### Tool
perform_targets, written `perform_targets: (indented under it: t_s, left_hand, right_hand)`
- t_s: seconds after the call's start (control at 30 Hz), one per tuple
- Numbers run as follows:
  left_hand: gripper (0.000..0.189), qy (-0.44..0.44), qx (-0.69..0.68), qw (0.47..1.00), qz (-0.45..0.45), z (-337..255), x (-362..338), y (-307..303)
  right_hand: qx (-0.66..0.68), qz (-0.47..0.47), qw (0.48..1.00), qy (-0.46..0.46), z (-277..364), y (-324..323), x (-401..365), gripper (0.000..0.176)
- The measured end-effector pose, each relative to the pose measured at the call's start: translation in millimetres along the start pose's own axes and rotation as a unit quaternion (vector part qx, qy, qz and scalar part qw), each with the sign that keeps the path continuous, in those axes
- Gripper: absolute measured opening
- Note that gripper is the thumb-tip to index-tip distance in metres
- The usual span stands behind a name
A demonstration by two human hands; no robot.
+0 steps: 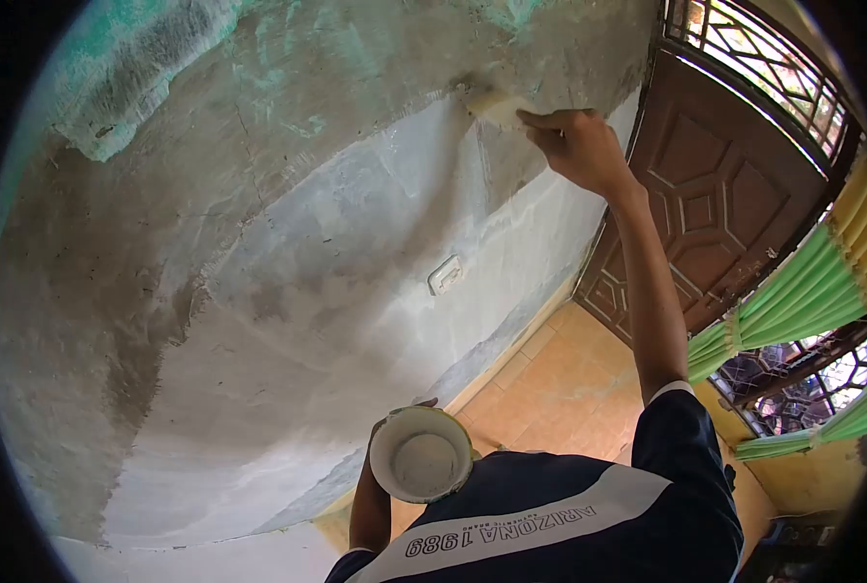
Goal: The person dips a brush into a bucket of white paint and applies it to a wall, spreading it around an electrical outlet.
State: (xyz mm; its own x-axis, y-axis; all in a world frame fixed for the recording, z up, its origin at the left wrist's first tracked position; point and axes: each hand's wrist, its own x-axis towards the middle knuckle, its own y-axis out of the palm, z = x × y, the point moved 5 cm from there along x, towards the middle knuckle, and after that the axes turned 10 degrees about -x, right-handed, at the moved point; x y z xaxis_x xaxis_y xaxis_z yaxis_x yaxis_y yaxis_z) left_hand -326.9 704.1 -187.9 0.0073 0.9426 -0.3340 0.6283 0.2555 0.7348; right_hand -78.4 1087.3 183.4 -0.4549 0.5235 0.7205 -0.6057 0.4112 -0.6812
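Observation:
My right hand [579, 146] is raised to the wall [307, 253], its fingers closed around what looks like a wide, pale paintbrush [497, 107]. The brush is slightly blurred, and its tip meets the wall at the upper edge of a whitish coated area. Lower down, close to my chest, a round whitish tub [380, 464] holds pale, thick-looking paint [428, 464]. My left hand [376, 428] grips the tub from its outer side; most of those fingers are hidden behind it.
A white wall switch [445, 276] sits within the coated area. Green flaking paint [152, 78] covers the upper left wall. At right are a brown panelled door [706, 194], green curtains [793, 291] and a latticed window [813, 379]. Orange floor tiles [550, 389] lie below.

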Motion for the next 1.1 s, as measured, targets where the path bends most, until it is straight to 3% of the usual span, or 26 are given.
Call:
perform_targets:
  t_s: [0.07, 0.13, 0.23, 0.53, 0.63, 0.7, 0.83, 0.9, 1.03, 1.1]
  left_hand:
    - [0.056, -0.019, -0.023, 1.000, 0.002, 0, 0, 6]
    - [0.057, 0.022, 0.061, 0.998, -0.002, 1, 0, -2]
    - [0.058, 0.033, 0.077, 0.997, 0.005, 5, 3, -12]
    - [0.058, 0.033, 0.064, 0.997, 0.000, 8, 3, -17]
    - [0.058, 0.044, 0.112, 0.993, -0.010, 5, -1, -7]
    - [0.058, 0.036, 0.081, 0.996, -0.006, 6, 3, -12]
    - [0.059, 0.016, 0.028, 0.999, -0.001, 9, 3, -13]
    - [0.059, 0.012, 0.045, 0.999, -0.008, 7, 2, -8]
    - [0.057, 0.037, 0.132, 0.990, -0.035, 1, 0, 3]
    - [0.055, 0.037, 0.104, 0.994, -0.023, -1, -1, 5]
  right_hand:
    - [0.012, -0.023, 1.000, -0.005, 4, -12, 10, 0.035]
    - [0.026, -0.045, 0.999, -0.008, 8, -14, 16, 0.036]
    - [0.019, -0.041, 0.999, -0.029, 16, -7, 20, 0.035]
    - [-0.045, 0.056, 0.996, -0.062, 1, 15, -1, 0.033]
    - [-0.024, 0.037, 0.999, -0.013, 0, 3, 2, 0.034]
    - [-0.029, -0.062, 0.998, -0.004, 6, -9, 6, 0.034]
    - [-0.089, -0.059, 0.993, -0.042, 15, 12, 8, 0.033]
    - [-0.076, -0.019, 0.996, -0.032, 22, 17, 2, 0.033]
    - [-0.051, -0.040, 0.998, -0.005, 4, -2, 1, 0.035]
    - [-0.056, -0.043, 0.997, 0.026, 5, -3, 3, 0.037]
